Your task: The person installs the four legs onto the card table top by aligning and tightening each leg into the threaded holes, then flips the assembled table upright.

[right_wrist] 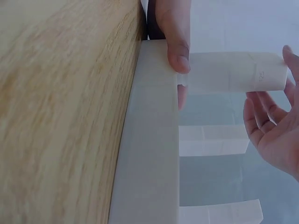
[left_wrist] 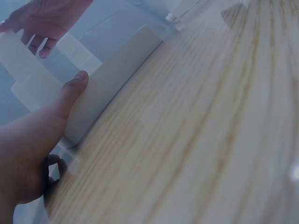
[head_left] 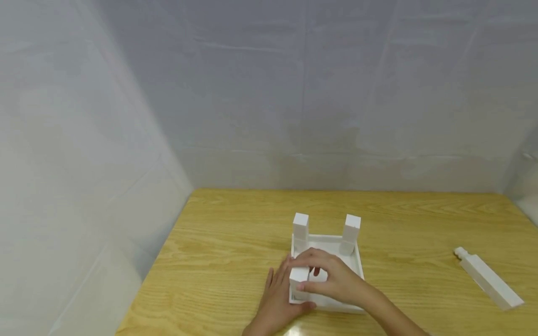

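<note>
A white square tabletop with a raised rim [head_left: 336, 306] lies upside down on the wooden table. My left hand [head_left: 277, 298] holds its near left corner, thumb on the front wall and fingers along the left side. At that corner stands a white square table leg [head_left: 299, 275], whose upper end my right hand [head_left: 336, 277] grips between thumb and fingers. In the right wrist view a narrower neck shows at the base of this leg [right_wrist: 233, 72], by the left thumb. Two more legs rise from the far corners, a left one [head_left: 300, 226] and a right one [head_left: 352, 226].
A loose white leg [head_left: 491, 282] with a narrow knobbed end lies on the wooden table [head_left: 210, 256] at the right. Pale sheeting [head_left: 260, 93] hangs behind the table and along both sides.
</note>
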The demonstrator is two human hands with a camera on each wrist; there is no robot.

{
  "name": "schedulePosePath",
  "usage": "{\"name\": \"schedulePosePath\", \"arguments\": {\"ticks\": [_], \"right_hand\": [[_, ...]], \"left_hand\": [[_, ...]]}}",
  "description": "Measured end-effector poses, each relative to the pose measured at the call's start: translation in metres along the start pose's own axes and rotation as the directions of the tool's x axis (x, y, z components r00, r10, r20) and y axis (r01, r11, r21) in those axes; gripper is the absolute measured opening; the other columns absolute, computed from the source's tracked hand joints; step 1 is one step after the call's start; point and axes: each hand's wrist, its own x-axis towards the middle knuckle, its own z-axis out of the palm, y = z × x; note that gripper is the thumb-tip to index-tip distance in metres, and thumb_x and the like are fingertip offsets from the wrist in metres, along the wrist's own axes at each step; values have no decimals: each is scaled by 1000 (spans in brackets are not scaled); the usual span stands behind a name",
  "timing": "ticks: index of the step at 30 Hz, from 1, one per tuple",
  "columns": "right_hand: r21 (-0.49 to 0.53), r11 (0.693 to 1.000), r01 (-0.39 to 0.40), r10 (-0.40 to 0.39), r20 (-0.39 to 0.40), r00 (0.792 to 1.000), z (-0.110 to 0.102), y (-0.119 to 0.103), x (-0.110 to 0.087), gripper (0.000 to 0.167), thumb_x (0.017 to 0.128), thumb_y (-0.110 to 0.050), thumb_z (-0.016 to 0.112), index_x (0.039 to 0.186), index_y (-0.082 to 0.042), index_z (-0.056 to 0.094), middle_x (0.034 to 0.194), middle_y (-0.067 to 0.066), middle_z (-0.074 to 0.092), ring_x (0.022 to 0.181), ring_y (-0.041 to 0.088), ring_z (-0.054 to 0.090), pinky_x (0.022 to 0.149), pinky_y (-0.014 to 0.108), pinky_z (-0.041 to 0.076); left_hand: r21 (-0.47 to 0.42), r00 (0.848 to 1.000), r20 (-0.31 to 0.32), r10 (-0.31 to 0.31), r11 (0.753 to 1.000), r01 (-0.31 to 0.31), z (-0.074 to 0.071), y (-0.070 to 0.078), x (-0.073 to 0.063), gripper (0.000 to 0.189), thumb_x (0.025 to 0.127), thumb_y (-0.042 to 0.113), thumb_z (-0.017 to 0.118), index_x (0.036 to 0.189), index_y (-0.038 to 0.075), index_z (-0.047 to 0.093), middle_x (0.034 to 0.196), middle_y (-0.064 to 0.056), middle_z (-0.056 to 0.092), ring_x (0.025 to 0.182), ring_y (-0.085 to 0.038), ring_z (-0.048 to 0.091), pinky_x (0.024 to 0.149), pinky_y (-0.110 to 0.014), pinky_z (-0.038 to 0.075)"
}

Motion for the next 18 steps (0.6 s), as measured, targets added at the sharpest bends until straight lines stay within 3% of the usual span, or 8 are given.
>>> {"name": "schedulePosePath", "arguments": {"ticks": [4, 7, 10, 15, 18], "right_hand": [[60, 998, -10, 6, 66, 998, 1, 10, -6, 39, 84, -1, 63, 123, -5, 55, 120, 10, 57, 111, 19, 51, 87, 30, 45], [118, 993, -9, -3, 102, 995, 0, 12, -8, 40, 87, 4, 57, 126, -1, 50, 126, 13, 54, 118, 22, 47, 98, 32, 38], [114, 993, 16, -24, 71, 997, 2, 14, -6, 38, 86, 0, 60, 124, -3, 52, 122, 11, 56, 112, 19, 51, 89, 31, 44], [-81, 997, -16, 13, -33, 999, 9, 13, -5, 39, 84, -19, 68, 120, -11, 58, 107, -3, 59, 85, 7, 53, 63, 23, 49], [-180, 983, -30, 22, -45, 999, 11, 7, -5, 39, 85, -24, 67, 122, -12, 59, 109, -5, 57, 90, 8, 54, 70, 26, 50]], "left_hand": [[-6, 1000, -1, 2, 1000, -2, 1, 0, 0, 104, 70, 68, 59, 147, 11, 19, 149, -11, 23, 135, -25, 19, 106, -53, 9], [1, 1000, -4, 6, 1000, -6, 1, -1, -1, 105, 71, 68, 58, 147, 8, 18, 148, -13, 23, 135, -25, 19, 106, -53, 10], [6, 1000, -4, 9, 1000, -9, 1, -1, -1, 103, 71, 68, 58, 146, 8, 20, 148, -13, 23, 135, -25, 19, 106, -54, 10], [23, 1000, 18, -14, 1000, 14, 1, -1, 0, 104, 72, 69, 56, 147, 8, 18, 149, -11, 22, 135, -24, 18, 107, -53, 9], [16, 998, 41, -38, 999, 38, 0, 0, 0, 105, 72, 71, 55, 147, 8, 17, 150, -10, 20, 136, -24, 17, 108, -51, 7]]}}
